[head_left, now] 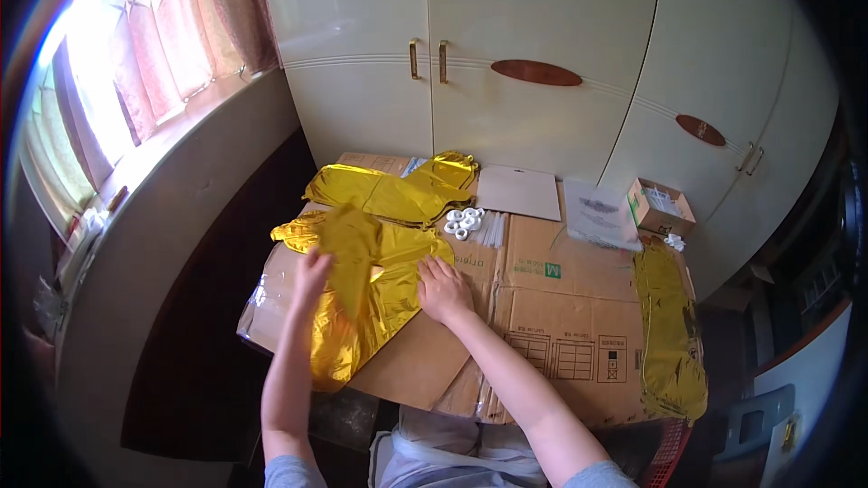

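Note:
A flat gold foil balloon (pixel 380 294) lies on flattened brown cardboard (pixel 561 307) in front of me. My left hand (pixel 312 273) grips its upper left part, which is lifted and blurred. My right hand (pixel 443 291) presses flat on the balloon's right edge, fingers spread. More gold foil balloons (pixel 398 190) are piled at the far side of the cardboard.
A long gold foil piece (pixel 669 334) lies along the cardboard's right edge. Small white rolls (pixel 461 221) and white straws (pixel 493 230) sit mid-back, beside a flat white sheet (pixel 520 192), a clear plastic bag (pixel 601 214) and a small open box (pixel 660 206). Cream wardrobe doors (pixel 506 63) stand behind; a curtained window (pixel 136 63) is left.

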Available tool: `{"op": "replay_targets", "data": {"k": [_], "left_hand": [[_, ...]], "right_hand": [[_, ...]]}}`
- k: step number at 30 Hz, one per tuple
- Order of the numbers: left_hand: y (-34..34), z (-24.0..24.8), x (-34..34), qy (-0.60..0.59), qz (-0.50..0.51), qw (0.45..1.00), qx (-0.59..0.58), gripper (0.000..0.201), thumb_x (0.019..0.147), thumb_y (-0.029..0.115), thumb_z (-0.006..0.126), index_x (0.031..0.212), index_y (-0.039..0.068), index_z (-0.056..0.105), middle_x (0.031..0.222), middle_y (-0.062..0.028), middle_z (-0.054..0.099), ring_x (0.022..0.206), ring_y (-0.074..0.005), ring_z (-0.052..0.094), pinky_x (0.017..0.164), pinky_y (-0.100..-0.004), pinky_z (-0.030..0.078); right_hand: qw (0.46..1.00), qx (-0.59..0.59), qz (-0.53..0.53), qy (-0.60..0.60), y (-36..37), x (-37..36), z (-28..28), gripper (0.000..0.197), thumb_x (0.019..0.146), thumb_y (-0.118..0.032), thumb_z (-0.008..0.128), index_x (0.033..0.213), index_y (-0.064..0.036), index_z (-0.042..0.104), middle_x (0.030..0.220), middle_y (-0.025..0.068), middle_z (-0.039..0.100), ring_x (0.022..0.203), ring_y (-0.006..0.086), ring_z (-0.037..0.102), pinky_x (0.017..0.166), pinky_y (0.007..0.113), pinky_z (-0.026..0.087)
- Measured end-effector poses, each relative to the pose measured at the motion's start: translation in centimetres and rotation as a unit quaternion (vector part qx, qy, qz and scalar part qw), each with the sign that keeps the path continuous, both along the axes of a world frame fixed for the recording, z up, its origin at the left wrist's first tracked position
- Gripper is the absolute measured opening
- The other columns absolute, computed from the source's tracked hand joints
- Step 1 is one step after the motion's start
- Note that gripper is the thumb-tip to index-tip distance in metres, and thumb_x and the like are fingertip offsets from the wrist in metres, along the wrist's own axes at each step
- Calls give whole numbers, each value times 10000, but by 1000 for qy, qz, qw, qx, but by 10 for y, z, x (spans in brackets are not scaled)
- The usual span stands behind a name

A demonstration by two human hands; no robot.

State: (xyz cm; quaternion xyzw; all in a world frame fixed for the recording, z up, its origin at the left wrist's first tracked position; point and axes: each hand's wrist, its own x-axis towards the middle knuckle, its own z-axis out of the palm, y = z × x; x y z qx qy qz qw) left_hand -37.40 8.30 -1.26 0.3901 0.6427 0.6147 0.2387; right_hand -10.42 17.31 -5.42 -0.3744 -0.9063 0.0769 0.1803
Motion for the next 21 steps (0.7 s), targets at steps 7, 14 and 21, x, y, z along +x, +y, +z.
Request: {"op": "replay_targets", "data": {"k": [7,14,21], "left_hand": [[-109,77,-130,-193,70,967,152,277,935,149,485,1122,-21,599,1066,-120,654,923,-218,661,843,-340,548],[-212,151,-205,-172,51,940,291,444,1012,216,303,1306,-39,516,1217,-183,620,1072,-293,632,919,-414,530],[-201,180,-166,-50,93,927,360,390,999,243,513,1308,4,502,1165,-99,624,1047,-196,616,919,-323,500]], "right_hand": [[997,-29,-30,-64,-11,-4,15,678,968,-491,388,1493,-66,327,1573,134,271,1466,280,210,1190,434,171],[993,-46,-32,-105,-14,-4,23,731,969,-541,361,1524,-76,259,1596,129,211,1485,275,151,1203,430,133],[1000,7,-20,-1,-16,-1,14,827,935,-618,390,1511,-37,268,1582,175,218,1477,312,166,1200,441,145]]}}
